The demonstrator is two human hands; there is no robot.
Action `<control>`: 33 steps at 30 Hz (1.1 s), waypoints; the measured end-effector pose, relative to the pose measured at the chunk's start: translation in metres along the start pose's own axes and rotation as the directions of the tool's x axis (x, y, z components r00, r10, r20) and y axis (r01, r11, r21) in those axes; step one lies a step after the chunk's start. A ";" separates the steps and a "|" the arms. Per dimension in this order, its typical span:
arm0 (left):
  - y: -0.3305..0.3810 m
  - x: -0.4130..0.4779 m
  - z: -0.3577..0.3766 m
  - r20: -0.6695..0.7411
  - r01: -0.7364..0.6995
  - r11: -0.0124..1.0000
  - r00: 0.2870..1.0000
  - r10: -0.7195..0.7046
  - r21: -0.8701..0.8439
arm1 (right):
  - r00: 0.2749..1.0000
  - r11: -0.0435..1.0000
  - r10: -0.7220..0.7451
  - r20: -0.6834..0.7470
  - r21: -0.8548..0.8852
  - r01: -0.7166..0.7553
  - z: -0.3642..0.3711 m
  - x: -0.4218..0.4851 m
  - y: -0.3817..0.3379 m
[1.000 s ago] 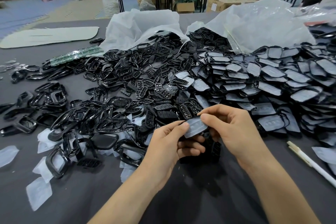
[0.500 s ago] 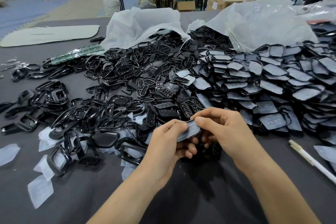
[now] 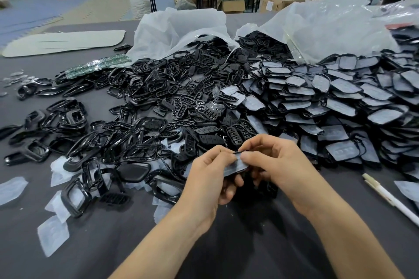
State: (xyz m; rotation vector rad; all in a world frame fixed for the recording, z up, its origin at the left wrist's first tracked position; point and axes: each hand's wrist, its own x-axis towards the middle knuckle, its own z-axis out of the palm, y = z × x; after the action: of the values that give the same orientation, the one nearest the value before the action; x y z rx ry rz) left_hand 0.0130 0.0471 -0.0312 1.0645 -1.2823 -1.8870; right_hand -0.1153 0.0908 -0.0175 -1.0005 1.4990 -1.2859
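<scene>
Both hands meet just above the dark table, near its front. My left hand (image 3: 212, 174) grips a small black key-fob panel (image 3: 235, 166) covered with a grey film, its fingers curled under the part. My right hand (image 3: 275, 163) pinches the panel's top edge between thumb and forefinger. The panel is tilted nearly edge-on to me, and most of it is hidden by my fingers. Directly behind my hands lies a heap of black button frames (image 3: 195, 106).
A big pile of film-covered black panels (image 3: 340, 106) fills the right. Black ring-shaped shells (image 3: 74, 118) and peeled clear films (image 3: 53, 234) scatter the left. Two white plastic bags (image 3: 181, 27) lie at the back. A white pen (image 3: 392, 199) lies at right.
The panel has tipped from nearly face-up to nearly edge-on, and both hands have shifted slightly closer together around it.
</scene>
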 end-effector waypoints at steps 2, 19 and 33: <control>-0.003 -0.001 0.001 -0.019 -0.102 0.991 0.994 0.104 0.090 | 1.000 1.000 0.009 -0.005 0.012 -0.009 0.003 0.000 0.002; -0.004 -0.007 0.007 -0.014 -0.207 0.970 0.978 0.207 -0.126 | 0.990 0.973 -0.057 -0.126 0.216 0.084 0.011 0.001 0.004; -0.005 -0.001 0.001 0.018 -0.115 0.980 0.993 0.119 -0.162 | 0.991 0.980 -0.108 -0.080 0.161 0.120 0.013 0.000 0.005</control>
State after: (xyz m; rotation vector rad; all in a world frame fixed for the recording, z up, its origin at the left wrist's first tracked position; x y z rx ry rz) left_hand 0.0129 0.0500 -0.0351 0.8642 -1.1594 -1.8860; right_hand -0.1033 0.0879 -0.0234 -0.9516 1.3782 -1.5161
